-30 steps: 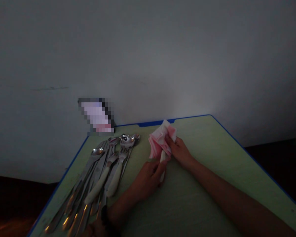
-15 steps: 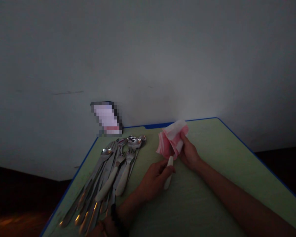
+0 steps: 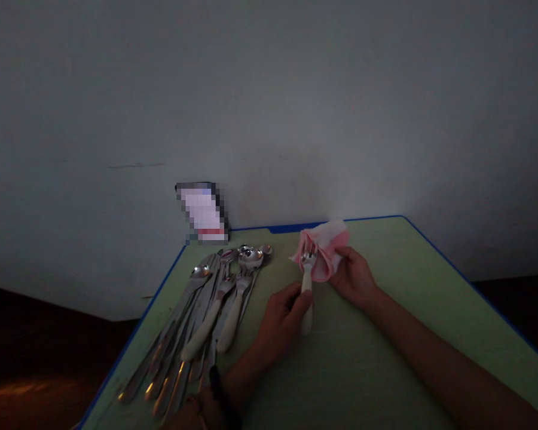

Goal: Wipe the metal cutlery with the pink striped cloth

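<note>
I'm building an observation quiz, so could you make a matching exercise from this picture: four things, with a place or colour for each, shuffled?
1. Held fork
2. Cloth
3. Table
4. Wall

A. Green, blue-edged
B. In the left hand
C. Grey
D. Pink and white

Pairs: 1-B, 2-D, 3-A, 4-C

I see 2 arms [image 3: 434, 352], both angled inward from the bottom edge. Left hand [image 3: 283, 316]: fingers curled in a grip, thumb uppermost. Right hand [image 3: 354, 278]: slightly farther forward, fingers bent, pinching.
</note>
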